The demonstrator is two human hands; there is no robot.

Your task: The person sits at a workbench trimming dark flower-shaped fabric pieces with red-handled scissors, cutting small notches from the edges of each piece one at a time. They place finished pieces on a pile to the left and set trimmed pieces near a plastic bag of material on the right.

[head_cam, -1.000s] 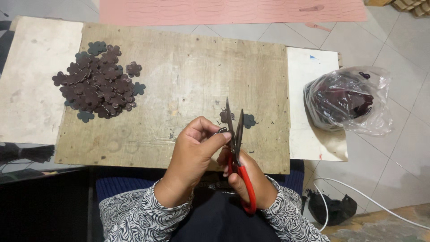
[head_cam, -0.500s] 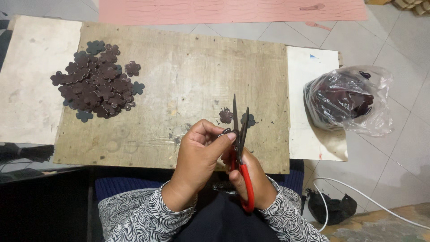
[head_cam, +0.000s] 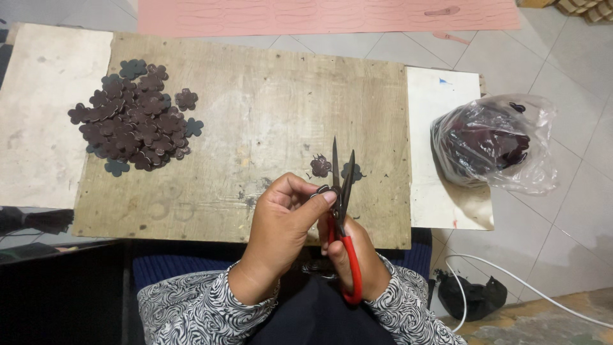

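Here: right hand (head_cam: 357, 255) grips one scissors (head_cam: 341, 191); left hand (head_cam: 287, 217) pinches one flower cutout (head_cam: 322, 190); two lie loose.

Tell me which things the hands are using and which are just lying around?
In use: left hand, right hand, red-handled scissors, small dark piece, two cut flowers, flower pile, wooden board.
Lying about: plastic bag, white cable, pink sheet.

**Worn boards over a pale tiled floor**

A scuffed wooden board (head_cam: 255, 121) lies across the middle, flanked by a pale slab (head_cam: 38, 121) on one side and a white panel (head_cam: 444, 128) on the other. Beneath them runs a light grey tiled floor (head_cam: 568, 57). A pink sheet (head_cam: 319, 16) lies along the top edge. A white cable (head_cam: 530, 287) curls over the tiles. Lighting is soft and even.
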